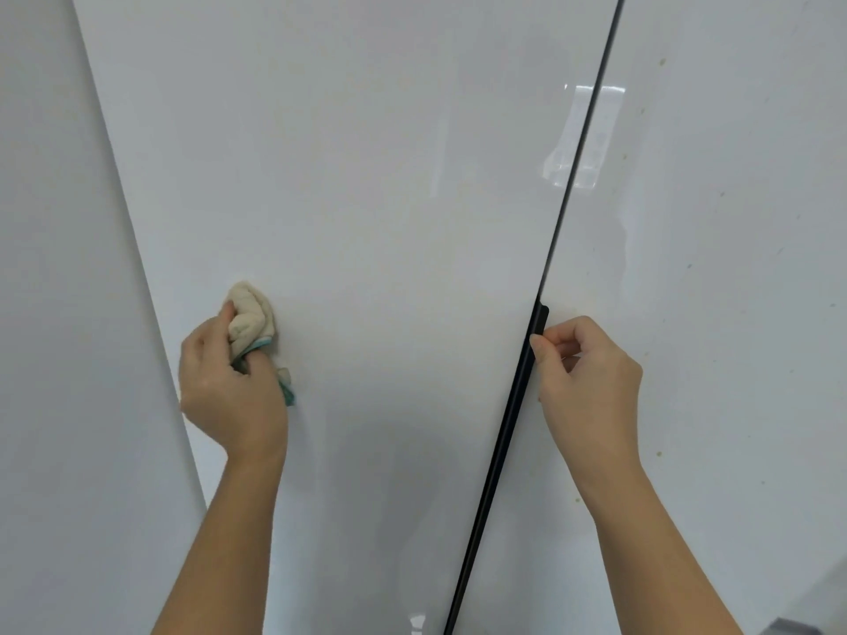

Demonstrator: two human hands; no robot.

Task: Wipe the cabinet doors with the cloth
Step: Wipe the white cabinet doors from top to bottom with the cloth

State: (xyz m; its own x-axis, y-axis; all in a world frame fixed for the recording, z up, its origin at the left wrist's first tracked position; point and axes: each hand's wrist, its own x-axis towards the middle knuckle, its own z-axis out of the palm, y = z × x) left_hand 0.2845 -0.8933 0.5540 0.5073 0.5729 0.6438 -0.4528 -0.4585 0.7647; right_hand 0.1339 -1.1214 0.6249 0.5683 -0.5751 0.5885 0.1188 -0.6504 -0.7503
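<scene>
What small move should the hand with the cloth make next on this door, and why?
Probably slide the cloth rightward across the left door toward the black handle. The left hand presses the bunched cloth close to the door's left edge, so most of the panel lies to its right, and the right hand grips the handle, seemingly steadying the door.
</scene>
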